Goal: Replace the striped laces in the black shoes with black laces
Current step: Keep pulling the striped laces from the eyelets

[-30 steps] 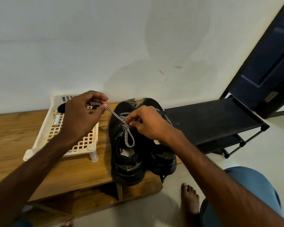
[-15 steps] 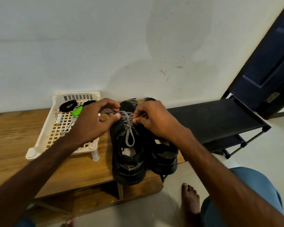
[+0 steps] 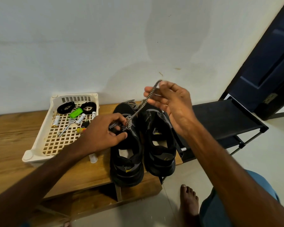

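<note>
We see two black shoes (image 3: 143, 145) standing side by side, heels toward us, at the right end of a wooden bench (image 3: 11, 145) against a pale wall. Our left hand (image 3: 103, 133) rests on the tongue area of the left shoe (image 3: 125, 154), fingers curled around the striped lace (image 3: 138, 108) where it crosses the upper eyelets, thumb and fingertips pinching it close to the shoe. Our right hand (image 3: 172, 104) is raised above and behind the right shoe (image 3: 159, 143), its fingers loosely curled with the thumb and forefinger gripping the free end of the same lace, which runs taut and slanting from the left shoe up to that hand. More striped lace lies bunched at the toe end of the shoes. To the left on the bench sits a cream lattice tray (image 3: 39, 149), just beside our left forearm, holding two coiled black laces (image 3: 76, 107) at its far end, a green lighter-like item (image 3: 75, 112), small white batteries (image 3: 56, 121), and a key (image 3: 67, 126). A black rack (image 3: 220, 122) stands to the right of the bench, and a bare foot (image 3: 188, 200) rests on the tiled floor below.
</note>
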Tool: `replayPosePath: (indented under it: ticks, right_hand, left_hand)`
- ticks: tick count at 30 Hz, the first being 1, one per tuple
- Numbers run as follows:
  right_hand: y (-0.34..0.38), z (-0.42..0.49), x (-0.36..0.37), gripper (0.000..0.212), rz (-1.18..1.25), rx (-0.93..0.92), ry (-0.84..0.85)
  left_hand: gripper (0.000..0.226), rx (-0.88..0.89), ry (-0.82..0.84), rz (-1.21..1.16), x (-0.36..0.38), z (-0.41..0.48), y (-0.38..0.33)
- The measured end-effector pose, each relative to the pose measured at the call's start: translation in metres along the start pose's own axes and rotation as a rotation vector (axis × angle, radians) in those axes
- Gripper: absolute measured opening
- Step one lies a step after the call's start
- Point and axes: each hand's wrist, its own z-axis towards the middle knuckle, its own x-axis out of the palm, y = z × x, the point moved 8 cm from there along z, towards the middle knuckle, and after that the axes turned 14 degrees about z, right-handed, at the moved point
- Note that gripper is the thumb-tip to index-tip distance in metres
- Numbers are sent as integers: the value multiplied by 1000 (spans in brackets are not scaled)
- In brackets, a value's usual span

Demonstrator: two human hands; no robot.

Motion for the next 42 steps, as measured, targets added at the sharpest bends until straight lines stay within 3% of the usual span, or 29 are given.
replayPosePath:
  ticks: [1,3,6,10,12,15,24,28,30,32,34,35,36,38,40,42]
  right_hand:
    - [-6,-1,-3,22,-119,-1,-43]
    - [-10,-4,-7,36,-578,-88,-90]
    - [-19,-13,12,61,-992,-204,43]
    - [-36,-30,31,20,-1220,-252,236]
    - [-51,-36,31,17,-1223,-124,316]
    - [-70,-42,26,30,-1298,11,408]
    - [-63,-44,36,22,-1247,-78,416]
    - [-55,-34,29,31,-1482,38,498]
    - [-49,-34,32,28,-1241,115,572]
    - [-38,-35,46,21,-661,174,546]
    - [-33,-25,49,43,-218,157,429]
    - [-35,-20,47,46,-151,140,358]
    - [-38,-17,43,44,-177,112,282]
    - [-42,-16,30,32,-516,17,163]
    - [-52,-20,26,18,-946,-50,231]
    - [-68,-28,26,18,-1103,9,349]
  left_hand:
    - [26,-26,-45,36,-1,-1,0]
    - [20,-71,-98,26,1,-2,-1]
    - [22,-129,-80,-81,6,-1,4]
    - [22,-229,27,-125,11,2,15]
    - [20,-250,40,-130,12,2,17]
    - [16,-260,1,-44,11,1,15]
    - [11,-222,-117,154,3,-6,4]
    - [9,-211,-70,145,1,-2,8]
    - [9,-197,-20,138,4,0,8]
    - [11,-190,-1,133,6,1,8]
    - [12,-192,-7,130,8,2,7]
    - [13,-195,-10,132,9,2,7]
    - [13,-202,-15,126,9,2,7]
    - [12,-220,-34,91,8,1,9]
    - [12,-234,-58,82,4,1,11]
    - [11,-222,-83,95,0,0,11]
